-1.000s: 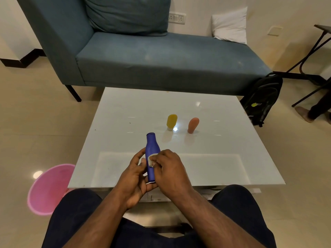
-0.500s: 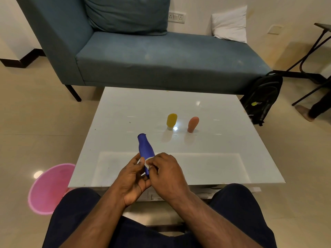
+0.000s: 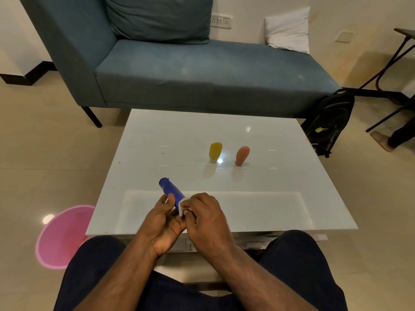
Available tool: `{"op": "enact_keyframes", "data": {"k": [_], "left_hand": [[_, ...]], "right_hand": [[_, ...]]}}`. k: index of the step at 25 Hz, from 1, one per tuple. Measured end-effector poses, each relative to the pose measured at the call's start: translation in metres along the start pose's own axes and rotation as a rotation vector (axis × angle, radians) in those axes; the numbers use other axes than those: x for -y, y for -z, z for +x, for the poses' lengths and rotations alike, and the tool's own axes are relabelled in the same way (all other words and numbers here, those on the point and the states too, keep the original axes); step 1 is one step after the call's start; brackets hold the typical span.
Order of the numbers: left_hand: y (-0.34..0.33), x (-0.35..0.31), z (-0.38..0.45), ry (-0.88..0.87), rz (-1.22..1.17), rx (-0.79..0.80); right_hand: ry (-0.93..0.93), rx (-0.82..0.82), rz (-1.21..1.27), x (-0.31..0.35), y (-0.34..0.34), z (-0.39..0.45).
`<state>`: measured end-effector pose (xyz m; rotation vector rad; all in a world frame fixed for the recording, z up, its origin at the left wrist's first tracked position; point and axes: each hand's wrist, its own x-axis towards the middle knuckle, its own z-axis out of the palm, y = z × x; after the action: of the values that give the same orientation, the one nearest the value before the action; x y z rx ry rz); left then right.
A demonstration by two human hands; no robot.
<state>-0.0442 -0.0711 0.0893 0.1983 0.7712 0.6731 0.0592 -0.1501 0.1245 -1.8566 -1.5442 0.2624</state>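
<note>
As left hand (image 3: 162, 223) and right hand (image 3: 207, 218) grip the blue bottle (image 3: 171, 189), it seemingly clears the glossy white table (image 3: 179, 135).

Left hand (image 3: 164, 223) and right hand (image 3: 206, 218) crowd the table (image 3: 157, 142) at its near edge, lower centre, the blue bottle (image 3: 171, 190) poking up-left between them. Bare tabletop lies wide on either side. Ahead, centre frame, the yellow bottle (image 3: 215, 151) and orange bottle (image 3: 242, 155) stand apart, a gap between. The sofa (image 3: 202, 70) walls off the far edge.
</note>
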Motion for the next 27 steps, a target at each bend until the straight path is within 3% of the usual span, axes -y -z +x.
{"op": "enact_keyframes", "data": {"k": [3,9,15,19,24,27], "left_hand": [[-0.001,-0.001,-0.001,0.030,-0.032,0.008],[-0.002,-0.003,-0.001,0.053,-0.097,0.053],[-0.006,-0.002,-0.005,0.035,-0.098,-0.023],[-0.005,-0.004,-0.005,0.042,-0.112,0.000],[-0.007,-0.002,-0.007,0.017,-0.108,-0.022],[-0.007,-0.004,-0.007,0.041,-0.118,-0.032]], "right_hand": [[0.030,-0.034,0.013,-0.006,0.001,0.005],[-0.122,-0.041,0.105,-0.016,0.006,0.007],[0.014,-0.068,0.112,-0.003,-0.003,0.004],[-0.080,-0.044,0.072,-0.016,-0.001,0.004],[0.008,-0.060,0.053,-0.003,-0.004,0.005],[-0.039,-0.047,0.071,-0.012,-0.006,0.003]]}}
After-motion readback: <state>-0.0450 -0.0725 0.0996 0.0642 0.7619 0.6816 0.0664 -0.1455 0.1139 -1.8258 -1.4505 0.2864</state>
